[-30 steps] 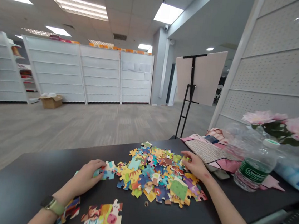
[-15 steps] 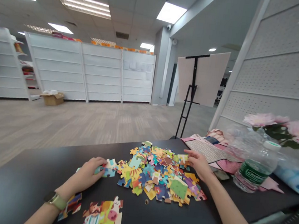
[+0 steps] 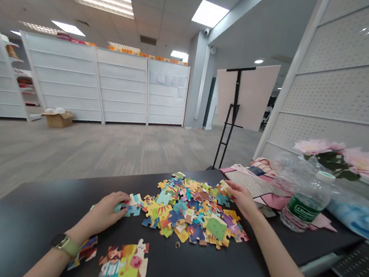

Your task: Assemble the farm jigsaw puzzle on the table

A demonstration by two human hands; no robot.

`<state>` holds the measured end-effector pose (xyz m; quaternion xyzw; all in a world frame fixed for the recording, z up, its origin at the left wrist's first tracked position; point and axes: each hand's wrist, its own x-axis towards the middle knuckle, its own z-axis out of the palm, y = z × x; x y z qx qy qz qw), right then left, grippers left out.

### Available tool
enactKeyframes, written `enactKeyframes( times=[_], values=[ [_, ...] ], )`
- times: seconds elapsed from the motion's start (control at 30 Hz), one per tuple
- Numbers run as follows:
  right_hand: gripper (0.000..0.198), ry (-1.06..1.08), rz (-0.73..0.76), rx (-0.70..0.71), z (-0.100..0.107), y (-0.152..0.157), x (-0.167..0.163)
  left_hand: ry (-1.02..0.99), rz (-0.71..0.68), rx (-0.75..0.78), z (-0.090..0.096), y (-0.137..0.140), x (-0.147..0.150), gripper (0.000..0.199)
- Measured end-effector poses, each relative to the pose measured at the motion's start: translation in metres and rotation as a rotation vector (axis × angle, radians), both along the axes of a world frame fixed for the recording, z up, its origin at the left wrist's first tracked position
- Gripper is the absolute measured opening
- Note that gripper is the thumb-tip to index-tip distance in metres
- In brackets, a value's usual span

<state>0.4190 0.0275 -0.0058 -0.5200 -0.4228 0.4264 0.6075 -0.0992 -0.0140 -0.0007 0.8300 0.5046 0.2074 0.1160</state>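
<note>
A heap of colourful jigsaw puzzle pieces (image 3: 189, 210) lies on the black table. At the heap's far right edge my right hand (image 3: 242, 200) pinches a pale yellow and brown puzzle piece (image 3: 223, 187), lifted slightly and tilted. Left of the heap, my left hand (image 3: 110, 208) rests over a small group of blue and white puzzle pieces (image 3: 134, 205), thumb and fingers apart, partly covering them. Near me lies a joined puzzle section (image 3: 125, 265) showing a moustached figure and a cow. A few dark puzzle pieces (image 3: 86, 252) sit by my left wrist, partly hidden.
A water bottle (image 3: 307, 203), patterned pink cloth (image 3: 259, 185), clear plastic wrapping and pink flowers (image 3: 365, 161) crowd the table's right end. Beyond the table stand a black easel (image 3: 226, 139) and white shelving (image 3: 120, 86). A cardboard box (image 3: 58, 118) sits on the floor.
My right hand has closed on a puzzle piece at the heap's edge and raised it, tilting it. My left hand stays over its pieces. The whole view has shifted slightly.
</note>
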Motion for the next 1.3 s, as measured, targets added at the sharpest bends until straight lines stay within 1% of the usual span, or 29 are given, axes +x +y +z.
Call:
enactKeyframes(
  times=[0.07,0.2,0.27,0.4,0.5,0.6,0.67,0.73,0.8,0.83,0.9,0.93,0.97,1.03,1.1,1.17,1.23,1.3],
  values=[
    [0.043,0.011,-0.004,0.013,0.001,0.001,0.000,0.000,-0.006,0.003,-0.001,0.000,0.000,0.029],
    [0.034,0.036,-0.020,0.033,0.003,0.001,-0.002,-0.006,0.002,0.000,-0.001,-0.001,0.000,0.029],
    [0.033,0.038,-0.029,0.037,0.004,-0.001,-0.004,-0.009,0.000,0.001,0.000,-0.001,0.000,0.029],
    [0.043,0.009,-0.040,0.057,0.005,-0.006,-0.007,-0.007,-0.011,0.013,-0.001,0.001,-0.001,0.029],
    [0.052,-0.054,-0.054,0.075,0.009,-0.006,-0.008,-0.003,-0.007,0.038,-0.003,0.002,0.000,0.027],
    [0.053,-0.137,-0.113,0.082,0.019,-0.005,-0.007,0.002,0.011,0.079,-0.002,0.002,0.003,0.024],
    [0.052,-0.194,-0.168,0.094,0.026,-0.011,-0.012,0.000,0.033,0.093,0.001,0.000,0.006,0.023],
    [0.051,-0.251,-0.190,0.110,0.030,-0.029,-0.031,-0.004,0.055,0.087,0.003,-0.003,0.010,0.022],
    [0.047,-0.302,-0.141,0.120,0.027,-0.064,-0.066,-0.009,0.068,0.077,0.005,-0.004,0.011,0.021],
    [0.044,-0.317,-0.096,0.120,0.023,-0.086,-0.088,-0.010,0.072,0.070,0.004,-0.004,0.011,0.020],
    [0.037,-0.390,0.083,0.104,0.012,-0.135,-0.133,-0.014,0.081,0.056,0.003,-0.002,0.009,0.021],
    [0.039,-0.435,0.180,0.109,0.006,-0.158,-0.154,-0.014,0.079,0.048,0.002,-0.001,0.008,0.021],
    [0.040,-0.500,0.241,0.122,0.001,-0.178,-0.173,-0.014,0.076,0.043,0.001,0.000,0.007,0.021],
    [0.033,-0.695,0.231,0.197,-0.007,-0.204,-0.199,-0.017,0.066,0.040,0.002,0.000,0.006,0.021],
    [0.025,-0.854,0.162,0.273,-0.009,-0.213,-0.211,-0.026,0.054,0.051,0.008,-0.002,0.006,0.022],
    [0.020,-0.938,0.115,0.319,-0.008,-0.212,-0.213,-0.038,0.016,0.064,0.020,-0.009,0.009,0.024],
    [0.018,-0.973,0.090,0.353,-0.006,-0.211,-0.212,-0.041,-0.081,0.051,0.033,-0.021,0.014,0.023],
    [0.016,-0.984,0.088,0.395,-0.006,-0.213,-0.211,-0.026,-0.238,-0.030,0.044,-0.034,0.023,0.027]
  ],
)
